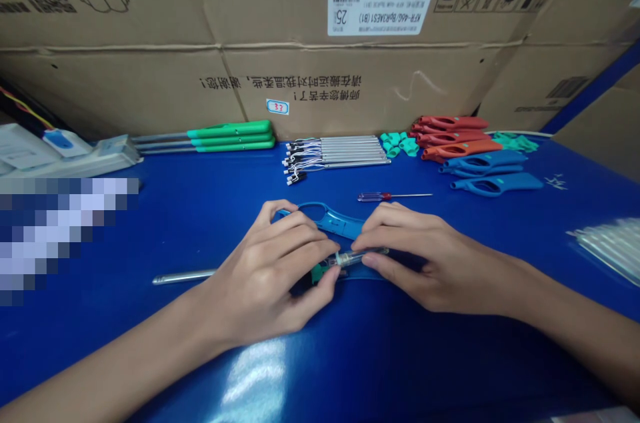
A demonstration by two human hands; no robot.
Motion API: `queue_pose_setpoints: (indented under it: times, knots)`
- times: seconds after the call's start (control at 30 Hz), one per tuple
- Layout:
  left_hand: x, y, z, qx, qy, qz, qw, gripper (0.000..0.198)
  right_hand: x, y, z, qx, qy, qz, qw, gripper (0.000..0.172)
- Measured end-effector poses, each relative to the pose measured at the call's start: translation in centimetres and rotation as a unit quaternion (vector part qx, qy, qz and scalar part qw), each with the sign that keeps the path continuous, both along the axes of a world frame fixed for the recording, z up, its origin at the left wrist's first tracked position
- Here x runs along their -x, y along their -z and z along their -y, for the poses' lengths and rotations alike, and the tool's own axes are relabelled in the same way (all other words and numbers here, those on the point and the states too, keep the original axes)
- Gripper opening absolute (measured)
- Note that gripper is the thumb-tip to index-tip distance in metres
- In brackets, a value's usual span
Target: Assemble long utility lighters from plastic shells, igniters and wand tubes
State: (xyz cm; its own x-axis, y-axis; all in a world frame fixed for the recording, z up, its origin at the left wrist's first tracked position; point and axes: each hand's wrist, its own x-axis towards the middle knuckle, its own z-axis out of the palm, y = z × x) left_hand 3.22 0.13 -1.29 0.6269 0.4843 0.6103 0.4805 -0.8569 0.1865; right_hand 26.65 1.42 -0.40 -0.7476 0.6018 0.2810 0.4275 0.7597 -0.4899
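Observation:
My left hand (pixel 273 273) and my right hand (pixel 415 256) meet at the middle of the blue table (pixel 320 356). Both pinch a small clear tube (pixel 360 255) with a green piece at its left end. Under the fingers lies a blue lighter handle shell (pixel 327 217) with a loop opening. A thin metal tube (pixel 183 276) sticks out leftward from beneath my left hand. The fingers of both hands are curled and pressed on the parts.
Along the back lie green-handled lighters (pixel 230 135), metal tubes with wires (pixel 335 153), small green caps (pixel 400 143), red shells (pixel 450 136) and blue shells (pixel 487 173). A small screwdriver (pixel 393 196) rests behind my hands. Cardboard boxes (pixel 320 36) wall the rear. Clear tubes (pixel 610 246) sit at right.

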Motion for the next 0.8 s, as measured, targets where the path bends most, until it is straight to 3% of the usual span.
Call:
queue_pose_setpoints:
  times: [0.8]
  knots:
    - [0.05,0.11,-0.07,-0.032,-0.005,0.005,0.999,0.011,0.01,0.15,-0.10,-0.002,-0.002,-0.007,1.000,0.013]
